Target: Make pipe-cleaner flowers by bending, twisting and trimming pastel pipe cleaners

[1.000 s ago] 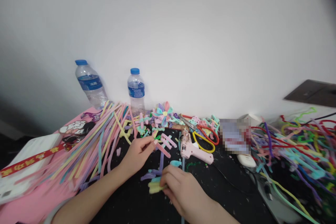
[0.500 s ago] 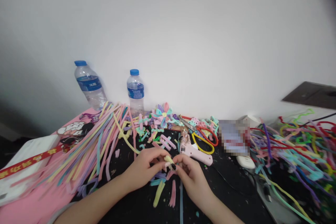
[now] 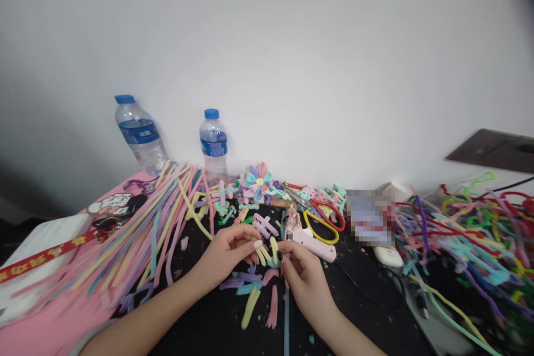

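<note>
My left hand [image 3: 229, 253] pinches pale yellow fuzzy pieces [image 3: 262, 255] between thumb and fingers, low in the middle of the view. Close to its right, my right hand [image 3: 303, 275] has its thumb and forefinger closed on another yellow fuzzy piece [image 3: 274, 249]. Whether these pieces are joined is too small to tell. Below the hands lie a folded yellow-green piece [image 3: 251, 308], a pink one [image 3: 272, 307] and purple ones [image 3: 242, 280]. A pink glue gun [image 3: 311, 242] rests behind my right hand.
Long pastel stems [image 3: 137, 239] spread over the left side. Two bottles [image 3: 142, 136] [image 3: 214, 144] stand by the wall. Beyond the hands are a fuzzy flower [image 3: 258, 182] and yellow-handled scissors [image 3: 321, 229]. A cable and tangled coloured stems [image 3: 475, 245] lie at the right.
My hands have moved slightly apart, and the yellow pieces between them now show more clearly. The purple pieces below are more exposed. The whole view has shifted a little.
</note>
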Action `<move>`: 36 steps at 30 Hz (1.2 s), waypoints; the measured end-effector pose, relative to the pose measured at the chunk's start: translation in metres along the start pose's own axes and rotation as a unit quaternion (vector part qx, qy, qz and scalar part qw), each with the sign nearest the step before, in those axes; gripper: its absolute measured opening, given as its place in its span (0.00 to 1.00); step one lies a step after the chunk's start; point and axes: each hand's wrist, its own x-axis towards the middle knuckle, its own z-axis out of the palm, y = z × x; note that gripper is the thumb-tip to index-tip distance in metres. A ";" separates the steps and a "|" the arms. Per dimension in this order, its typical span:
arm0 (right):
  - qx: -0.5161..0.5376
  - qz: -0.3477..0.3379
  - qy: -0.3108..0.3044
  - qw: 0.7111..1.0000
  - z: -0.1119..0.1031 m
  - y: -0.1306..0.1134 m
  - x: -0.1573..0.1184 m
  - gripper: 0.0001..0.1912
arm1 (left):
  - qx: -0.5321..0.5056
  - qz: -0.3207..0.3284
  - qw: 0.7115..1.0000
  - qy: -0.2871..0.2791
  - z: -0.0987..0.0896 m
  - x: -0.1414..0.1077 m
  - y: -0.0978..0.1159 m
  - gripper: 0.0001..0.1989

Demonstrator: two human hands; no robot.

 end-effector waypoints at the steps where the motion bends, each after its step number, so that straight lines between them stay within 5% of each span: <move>1: 0.017 0.008 -0.003 1.000 0.001 0.000 0.000 0.09 | -0.006 -0.001 1.000 0.000 -0.001 0.000 -0.001 0.07; 13: 0.104 0.020 -0.013 0.994 0.000 -0.010 -0.002 0.05 | -0.053 -0.047 0.997 0.020 0.000 -0.002 0.002 0.09; 22: 0.066 0.012 0.006 0.998 -0.002 -0.004 -0.003 0.01 | -0.116 -0.097 0.988 -0.007 0.000 -0.001 0.000 0.09; 29: 0.135 0.029 0.024 0.990 -0.005 -0.004 -0.002 0.03 | -0.104 -0.130 0.986 -0.025 0.002 -0.004 0.004 0.09; 36: 0.112 0.041 0.029 0.992 -0.003 -0.003 -0.002 0.06 | -0.040 -0.106 0.988 -0.106 0.007 -0.004 0.006 0.10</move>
